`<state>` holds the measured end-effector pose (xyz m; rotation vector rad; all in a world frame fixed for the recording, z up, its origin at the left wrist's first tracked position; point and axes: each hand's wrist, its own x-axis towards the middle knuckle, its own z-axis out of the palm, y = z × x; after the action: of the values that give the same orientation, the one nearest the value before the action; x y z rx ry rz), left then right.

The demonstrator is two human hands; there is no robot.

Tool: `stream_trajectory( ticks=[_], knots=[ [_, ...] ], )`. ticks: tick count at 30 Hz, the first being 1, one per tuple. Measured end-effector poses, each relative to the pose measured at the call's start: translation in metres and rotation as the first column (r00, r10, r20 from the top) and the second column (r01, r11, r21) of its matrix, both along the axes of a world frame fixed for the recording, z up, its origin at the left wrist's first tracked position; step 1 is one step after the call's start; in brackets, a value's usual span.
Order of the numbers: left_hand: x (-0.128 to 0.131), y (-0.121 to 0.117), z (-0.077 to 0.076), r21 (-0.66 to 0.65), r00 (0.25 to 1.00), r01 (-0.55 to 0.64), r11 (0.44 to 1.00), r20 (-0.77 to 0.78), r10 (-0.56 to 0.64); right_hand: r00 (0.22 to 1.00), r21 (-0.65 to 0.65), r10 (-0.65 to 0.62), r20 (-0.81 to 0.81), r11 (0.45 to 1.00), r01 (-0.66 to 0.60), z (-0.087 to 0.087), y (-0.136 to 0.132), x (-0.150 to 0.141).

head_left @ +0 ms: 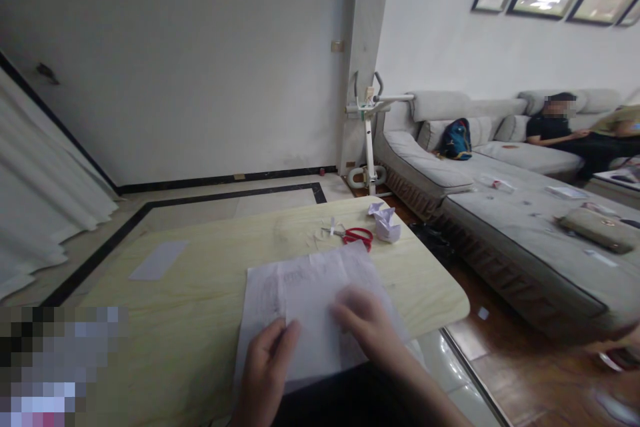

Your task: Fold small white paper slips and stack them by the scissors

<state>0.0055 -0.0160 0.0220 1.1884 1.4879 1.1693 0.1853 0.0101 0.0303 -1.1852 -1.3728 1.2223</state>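
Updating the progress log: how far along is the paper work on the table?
Looks done, tentatively: crumpled paper sits at the table's far right. In hand: the large sheet, left hand at it, right hand over it, blurred. Likely left: the large sheet lies mostly spread out, so probably unfinished; red-handled scissors lie unheld at its far edge. Overall share done: can't tell.

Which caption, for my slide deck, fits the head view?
Left hand and blurred right hand at a paper sheet, red scissors beyond.
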Motion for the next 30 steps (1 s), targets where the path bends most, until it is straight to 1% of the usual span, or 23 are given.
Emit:
stream_trajectory(
  ticks=[3,5,7,10,14,17,19,22,23,24,25,27,28,30],
  knots=[
    [0.000,0.000,-0.004,0.006,0.997,-0.062,0.998,-0.037,0.062,1.000,-0.021,-0.008,-0.017,1.000,0.007,0.001,0.001,0.000],
    [0.000,-0.001,-0.006,0.011,0.996,-0.069,0.998,-0.062,0.070,0.999,-0.023,-0.025,-0.022,0.999,0.024,0.000,0.002,0.000],
    [0.001,-0.002,-0.007,0.016,0.998,-0.022,1.000,-0.064,0.023,0.999,-0.024,-0.041,-0.028,0.999,0.041,0.000,0.003,0.001],
    [0.002,-0.003,-0.004,0.046,0.998,0.055,0.997,-0.031,-0.053,0.997,-0.036,-0.047,-0.059,0.998,0.045,-0.001,0.005,0.003],
    [0.002,-0.003,0.001,0.066,0.995,0.092,0.994,-0.036,-0.090,0.996,-0.017,-0.036,-0.081,0.999,0.034,0.000,0.006,0.005],
    [0.002,-0.004,-0.005,0.060,0.990,0.133,0.989,-0.048,-0.130,0.995,-0.006,-0.055,-0.084,0.998,0.055,0.001,0.005,0.006],
    [0.001,-0.005,-0.014,0.036,0.994,0.093,0.995,-0.063,-0.090,0.995,-0.006,-0.063,-0.077,0.998,0.062,0.001,0.005,0.006],
    [-0.004,-0.007,-0.030,-0.021,0.992,-0.080,0.997,-0.101,0.077,0.996,-0.003,-0.053,-0.070,0.999,0.053,-0.002,0.005,0.005],
    [-0.006,-0.007,-0.034,-0.038,0.988,-0.117,0.992,-0.106,0.113,0.996,0.002,-0.052,-0.068,0.999,0.052,-0.004,0.005,0.005],
    [-0.009,-0.007,-0.037,-0.052,0.988,-0.120,0.991,-0.107,0.114,0.997,0.015,-0.056,-0.058,0.998,0.057,-0.004,0.005,0.005],
    [-0.012,-0.007,-0.039,-0.063,0.991,-0.094,0.994,-0.106,0.087,0.997,0.041,-0.068,-0.040,0.997,0.069,-0.004,0.005,0.005],
    [-0.015,-0.007,-0.039,-0.080,0.994,0.008,0.997,-0.108,-0.017,0.994,0.135,-0.104,0.037,0.986,0.098,-0.002,0.004,0.008],
    [-0.015,-0.007,-0.038,-0.077,0.992,0.041,0.996,-0.117,-0.050,0.988,0.194,-0.122,0.091,0.976,0.103,0.002,0.003,0.009],
    [-0.012,-0.010,-0.034,-0.032,0.987,0.066,0.997,-0.147,-0.070,0.971,0.295,-0.119,0.207,0.954,0.055,0.010,-0.002,0.013]
  ],
)
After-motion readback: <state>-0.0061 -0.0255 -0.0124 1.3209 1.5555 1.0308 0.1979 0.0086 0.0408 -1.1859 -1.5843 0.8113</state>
